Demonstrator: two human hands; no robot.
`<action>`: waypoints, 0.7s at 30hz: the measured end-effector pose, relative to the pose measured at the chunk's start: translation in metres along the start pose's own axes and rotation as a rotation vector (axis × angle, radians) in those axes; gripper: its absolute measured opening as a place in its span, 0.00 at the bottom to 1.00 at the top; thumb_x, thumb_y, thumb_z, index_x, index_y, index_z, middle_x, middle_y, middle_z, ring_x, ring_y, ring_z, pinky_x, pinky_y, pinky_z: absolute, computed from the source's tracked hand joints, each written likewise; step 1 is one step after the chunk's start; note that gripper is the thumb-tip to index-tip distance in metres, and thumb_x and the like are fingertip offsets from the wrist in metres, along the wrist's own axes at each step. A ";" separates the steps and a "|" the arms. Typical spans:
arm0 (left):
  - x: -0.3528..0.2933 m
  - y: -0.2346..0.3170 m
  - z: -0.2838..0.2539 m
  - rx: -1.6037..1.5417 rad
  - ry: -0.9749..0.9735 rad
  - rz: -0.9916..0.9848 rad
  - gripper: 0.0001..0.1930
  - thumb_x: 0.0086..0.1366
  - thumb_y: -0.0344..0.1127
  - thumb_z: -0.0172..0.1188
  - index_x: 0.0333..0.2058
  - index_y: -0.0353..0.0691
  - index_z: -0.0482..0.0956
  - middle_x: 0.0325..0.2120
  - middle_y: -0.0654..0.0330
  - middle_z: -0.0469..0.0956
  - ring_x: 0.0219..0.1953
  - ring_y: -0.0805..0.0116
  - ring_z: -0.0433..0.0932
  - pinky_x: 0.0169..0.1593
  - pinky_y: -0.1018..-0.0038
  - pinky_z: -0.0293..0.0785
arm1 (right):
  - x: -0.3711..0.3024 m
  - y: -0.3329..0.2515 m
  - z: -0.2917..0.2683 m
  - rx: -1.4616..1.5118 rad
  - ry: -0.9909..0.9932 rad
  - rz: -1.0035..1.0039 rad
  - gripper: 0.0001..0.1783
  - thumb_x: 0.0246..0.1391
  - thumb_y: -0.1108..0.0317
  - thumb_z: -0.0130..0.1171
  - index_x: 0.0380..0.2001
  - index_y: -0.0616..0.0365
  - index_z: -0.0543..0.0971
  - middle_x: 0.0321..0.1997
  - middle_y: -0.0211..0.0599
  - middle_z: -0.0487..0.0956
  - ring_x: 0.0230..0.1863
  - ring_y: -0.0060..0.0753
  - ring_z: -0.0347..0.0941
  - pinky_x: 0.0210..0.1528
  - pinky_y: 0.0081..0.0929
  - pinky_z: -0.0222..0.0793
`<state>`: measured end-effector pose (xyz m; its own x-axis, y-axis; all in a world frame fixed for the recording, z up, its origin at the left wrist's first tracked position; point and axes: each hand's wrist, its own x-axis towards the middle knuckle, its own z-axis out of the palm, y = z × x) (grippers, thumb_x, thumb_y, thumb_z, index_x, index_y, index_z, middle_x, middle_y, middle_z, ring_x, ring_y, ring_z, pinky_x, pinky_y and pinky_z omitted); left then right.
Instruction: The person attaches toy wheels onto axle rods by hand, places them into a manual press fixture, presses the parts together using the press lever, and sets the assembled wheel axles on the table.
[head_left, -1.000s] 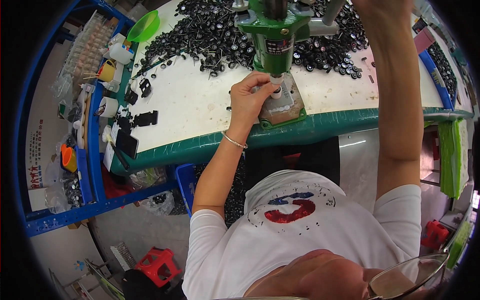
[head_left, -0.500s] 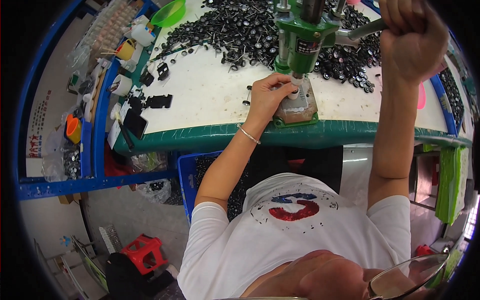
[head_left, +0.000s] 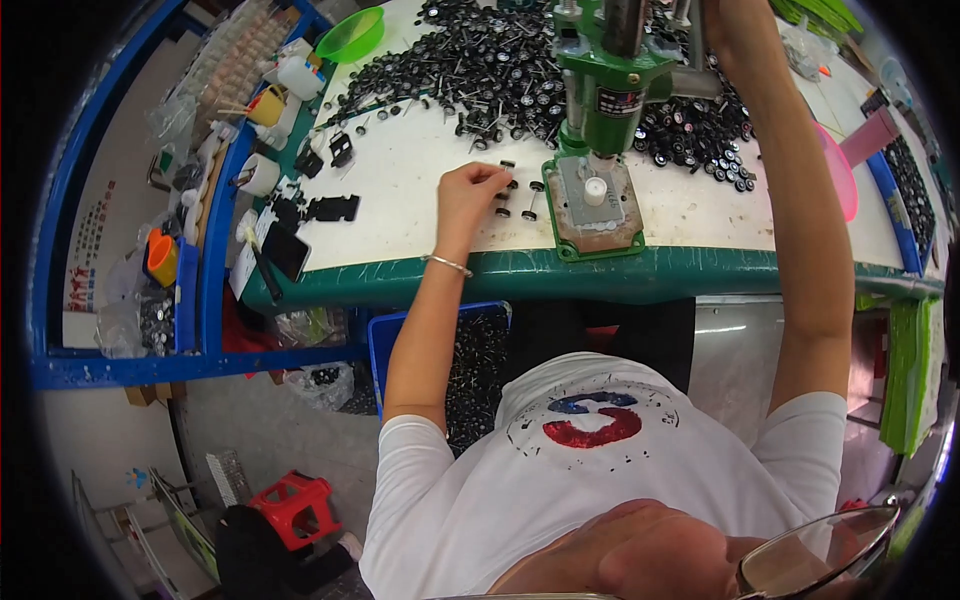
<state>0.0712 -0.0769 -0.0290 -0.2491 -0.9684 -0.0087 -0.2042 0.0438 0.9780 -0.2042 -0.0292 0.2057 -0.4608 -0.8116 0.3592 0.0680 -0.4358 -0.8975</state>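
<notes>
My left hand (head_left: 468, 205) is at the table left of the green hand press (head_left: 612, 110). Its thumb and fingertips are pinched on a small wheel axle (head_left: 509, 164), a thin rod with black wheels. Beside the fingers lies another wheel axle (head_left: 534, 200). A white round holder (head_left: 595, 191) stands upright on the press's base plate, under the ram, with no hand on it. My right hand (head_left: 738, 35) is up at the top edge, closed round the press lever (head_left: 697, 45); its fingers are partly cut off by the picture edge.
A heap of black wheels and axles (head_left: 480, 75) covers the table's far side. Black plastic parts (head_left: 333, 207) and a phone (head_left: 286, 250) lie at the left. A green bowl (head_left: 350, 35) is far left, a pink basin (head_left: 838, 175) right. The green table edge (head_left: 420, 285) runs in front.
My left hand has left the press base and moved left to the axles on the table. My right hand has moved forward and left with the lever.
</notes>
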 end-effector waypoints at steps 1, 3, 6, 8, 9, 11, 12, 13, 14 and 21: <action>0.007 -0.004 -0.005 0.187 -0.030 -0.023 0.09 0.57 0.34 0.68 0.30 0.32 0.84 0.23 0.63 0.81 0.25 0.78 0.75 0.31 0.80 0.71 | -0.009 0.014 -0.016 -0.040 -0.016 -0.026 0.19 0.67 0.54 0.49 0.45 0.60 0.76 0.26 0.21 0.72 0.24 0.15 0.68 0.24 0.16 0.63; 0.007 0.000 -0.012 0.311 -0.116 -0.010 0.10 0.55 0.35 0.70 0.28 0.33 0.84 0.21 0.63 0.81 0.23 0.79 0.75 0.29 0.81 0.71 | -0.026 0.048 -0.064 -0.280 -0.030 -0.053 0.18 0.65 0.54 0.51 0.45 0.58 0.78 0.32 0.25 0.76 0.27 0.16 0.70 0.29 0.17 0.68; 0.014 0.007 -0.018 0.308 -0.180 -0.062 0.12 0.54 0.39 0.71 0.26 0.35 0.84 0.18 0.67 0.78 0.20 0.81 0.72 0.26 0.82 0.68 | -0.063 0.103 -0.123 -0.590 -0.110 0.072 0.14 0.63 0.61 0.55 0.47 0.56 0.78 0.34 0.24 0.78 0.25 0.15 0.69 0.27 0.15 0.68; 0.025 0.012 -0.019 0.334 -0.187 -0.069 0.12 0.56 0.39 0.70 0.27 0.35 0.83 0.19 0.67 0.78 0.21 0.81 0.72 0.27 0.82 0.68 | -0.089 0.131 -0.155 -0.827 -0.147 -0.091 0.13 0.57 0.63 0.60 0.43 0.55 0.80 0.35 0.30 0.78 0.31 0.20 0.71 0.34 0.23 0.69; 0.034 0.004 -0.021 0.283 -0.077 0.003 0.10 0.57 0.38 0.69 0.28 0.36 0.83 0.19 0.67 0.78 0.22 0.80 0.72 0.28 0.82 0.69 | -0.099 0.139 -0.165 -0.915 -0.155 -0.047 0.13 0.56 0.63 0.61 0.44 0.54 0.80 0.37 0.31 0.78 0.32 0.24 0.72 0.37 0.25 0.70; 0.048 -0.006 -0.015 0.234 0.035 0.074 0.09 0.57 0.36 0.68 0.30 0.36 0.84 0.20 0.67 0.78 0.22 0.80 0.72 0.28 0.81 0.69 | -0.111 0.149 -0.174 -0.997 -0.162 -0.001 0.14 0.55 0.63 0.61 0.44 0.53 0.79 0.39 0.32 0.77 0.34 0.28 0.74 0.39 0.28 0.70; 0.053 -0.007 -0.012 0.316 0.080 0.168 0.08 0.57 0.35 0.67 0.31 0.37 0.83 0.20 0.66 0.78 0.22 0.78 0.73 0.28 0.79 0.70 | -0.116 0.152 -0.171 -1.102 -0.167 0.036 0.14 0.55 0.63 0.61 0.44 0.53 0.78 0.39 0.33 0.77 0.35 0.32 0.75 0.40 0.30 0.71; 0.058 -0.008 -0.011 0.399 0.127 0.262 0.07 0.57 0.33 0.66 0.33 0.37 0.83 0.21 0.65 0.78 0.22 0.77 0.73 0.29 0.78 0.70 | -0.118 0.155 -0.168 -1.205 -0.175 0.073 0.14 0.55 0.62 0.61 0.44 0.53 0.77 0.39 0.33 0.76 0.36 0.35 0.76 0.41 0.32 0.71; 0.061 -0.012 -0.009 0.406 0.139 0.260 0.07 0.57 0.33 0.66 0.33 0.37 0.83 0.21 0.65 0.78 0.22 0.77 0.73 0.29 0.78 0.70 | -0.118 0.160 -0.167 -1.196 -0.185 0.067 0.14 0.55 0.62 0.61 0.44 0.53 0.77 0.39 0.33 0.76 0.36 0.35 0.76 0.41 0.32 0.71; 0.058 -0.014 -0.004 0.464 0.189 0.319 0.10 0.54 0.33 0.66 0.36 0.40 0.82 0.20 0.60 0.78 0.22 0.68 0.76 0.30 0.72 0.72 | -0.111 0.156 -0.180 -1.145 -0.199 0.057 0.12 0.53 0.71 0.60 0.42 0.57 0.77 0.39 0.38 0.79 0.38 0.37 0.77 0.41 0.29 0.72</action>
<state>0.0631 -0.1347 -0.0422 -0.2016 -0.9150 0.3494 -0.5502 0.4009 0.7325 -0.3013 0.0630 -0.0202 -0.3290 -0.9098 0.2532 -0.8019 0.1275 -0.5837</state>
